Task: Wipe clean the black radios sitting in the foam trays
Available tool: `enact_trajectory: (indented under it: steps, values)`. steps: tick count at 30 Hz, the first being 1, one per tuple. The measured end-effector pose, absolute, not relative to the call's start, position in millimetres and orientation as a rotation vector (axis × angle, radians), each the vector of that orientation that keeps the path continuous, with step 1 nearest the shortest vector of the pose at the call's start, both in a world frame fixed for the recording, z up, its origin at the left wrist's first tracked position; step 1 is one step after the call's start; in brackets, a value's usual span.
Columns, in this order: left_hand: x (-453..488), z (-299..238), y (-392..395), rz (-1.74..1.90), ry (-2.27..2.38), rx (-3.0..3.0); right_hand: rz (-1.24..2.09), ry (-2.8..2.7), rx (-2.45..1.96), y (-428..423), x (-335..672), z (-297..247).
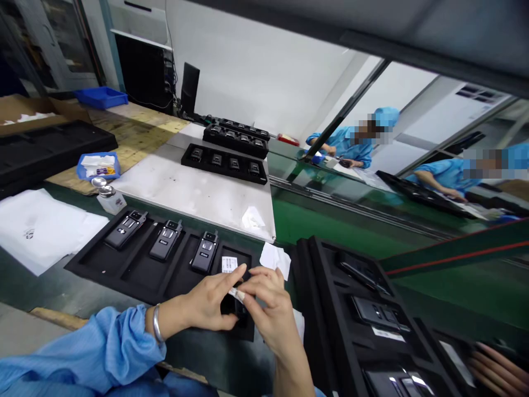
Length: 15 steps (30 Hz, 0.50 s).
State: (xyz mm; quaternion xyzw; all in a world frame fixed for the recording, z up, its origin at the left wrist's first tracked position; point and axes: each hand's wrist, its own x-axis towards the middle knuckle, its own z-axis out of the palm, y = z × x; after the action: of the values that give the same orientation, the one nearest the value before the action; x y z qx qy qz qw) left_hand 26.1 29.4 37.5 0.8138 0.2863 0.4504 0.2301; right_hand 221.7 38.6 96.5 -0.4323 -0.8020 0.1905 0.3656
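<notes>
My left hand (pixel 210 300), with a silver bangle at the wrist, curves over the right end of a black compartment tray (pixel 136 278). Its thumb and fingers close about a dark handheld device (pixel 237 310), mostly hidden by my hands. My right hand (pixel 270 303) pinches a small white strip (pixel 236 294) against that device; the left fingertips meet it there. Just above my fingers, a white barcode label (pixel 229 264) lies in the tray. To the left, a black handheld device (pixel 204 252) marked "Riton" rests in its compartment, with two similar ones farther left.
White paper (pixel 276 260) lies beyond my right hand. At right are stacked black trays (pixel 330 309) of devices, and another person's hand (pixel 500 366). White bags (pixel 45 229), a metal-lidded bottle (pixel 111 199) and a blue bin (pixel 99 175) stand left. Behind the glass, two people in blue work.
</notes>
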Motion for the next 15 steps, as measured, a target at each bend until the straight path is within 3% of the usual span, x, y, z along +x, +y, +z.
enact_trajectory:
  steps: [4,11,15]
  values:
    - [25,38,29,1.264,0.839,2.235,0.362,-1.974,-1.241,44,226,89]
    - [25,35,28,1.253,0.860,2.218,0.582,-1.240,-1.350,25,251,26]
    - [25,36,28,1.232,0.904,2.192,0.575,-1.103,-1.429,-1,248,3]
